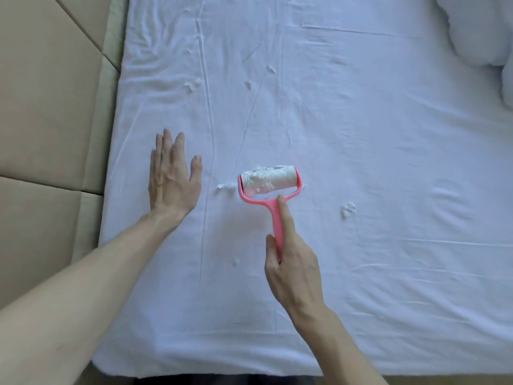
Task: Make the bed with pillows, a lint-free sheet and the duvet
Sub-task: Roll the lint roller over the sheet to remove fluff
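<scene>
A white sheet (361,162) covers the mattress and fills most of the view. My right hand (294,262) grips the pink handle of a lint roller (268,180), index finger stretched along the handle. The roller's sticky drum lies on the sheet and is coated with white fluff. My left hand (172,176) presses flat on the sheet to the left of the roller, fingers straight. Small white lint clumps lie on the sheet: one (225,187) touching the drum's left end, one (347,209) to the right, others farther up (193,84).
A beige padded headboard (47,107) runs along the left side of the mattress. A bunched white duvet or pillow (480,31) sits at the top right corner. The mattress's near edge (222,370) is at the bottom of the view.
</scene>
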The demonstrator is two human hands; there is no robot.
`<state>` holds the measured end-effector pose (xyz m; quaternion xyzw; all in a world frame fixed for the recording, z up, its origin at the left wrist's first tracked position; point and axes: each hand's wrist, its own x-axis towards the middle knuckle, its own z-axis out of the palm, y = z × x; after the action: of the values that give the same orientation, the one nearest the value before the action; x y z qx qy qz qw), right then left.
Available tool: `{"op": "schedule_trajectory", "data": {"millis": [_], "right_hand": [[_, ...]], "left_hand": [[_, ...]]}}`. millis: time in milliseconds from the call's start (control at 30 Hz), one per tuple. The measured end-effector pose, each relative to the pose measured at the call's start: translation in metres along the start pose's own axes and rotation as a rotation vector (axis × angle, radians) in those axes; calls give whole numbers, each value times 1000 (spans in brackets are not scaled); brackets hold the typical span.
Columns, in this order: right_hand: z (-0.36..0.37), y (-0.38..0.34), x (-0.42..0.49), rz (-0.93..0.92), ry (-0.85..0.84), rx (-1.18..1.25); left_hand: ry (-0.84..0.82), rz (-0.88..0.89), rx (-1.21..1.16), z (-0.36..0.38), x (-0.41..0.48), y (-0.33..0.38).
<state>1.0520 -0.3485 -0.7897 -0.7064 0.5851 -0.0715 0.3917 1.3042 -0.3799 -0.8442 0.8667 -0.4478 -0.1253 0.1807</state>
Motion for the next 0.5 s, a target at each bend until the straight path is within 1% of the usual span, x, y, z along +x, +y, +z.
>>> {"op": "schedule_trajectory", "data": {"millis": [167,333,500], "right_hand": [[-12,39,-56,-18,-65,-15],[-4,65,-109,-54,-147,-37],[10,73,-139,-14,-130,-29]], "left_hand": [[26,-4,43,6,-73,6],[-7,-18,48,19,-133,4],[-45,75,74,28,-182,-3]]}}
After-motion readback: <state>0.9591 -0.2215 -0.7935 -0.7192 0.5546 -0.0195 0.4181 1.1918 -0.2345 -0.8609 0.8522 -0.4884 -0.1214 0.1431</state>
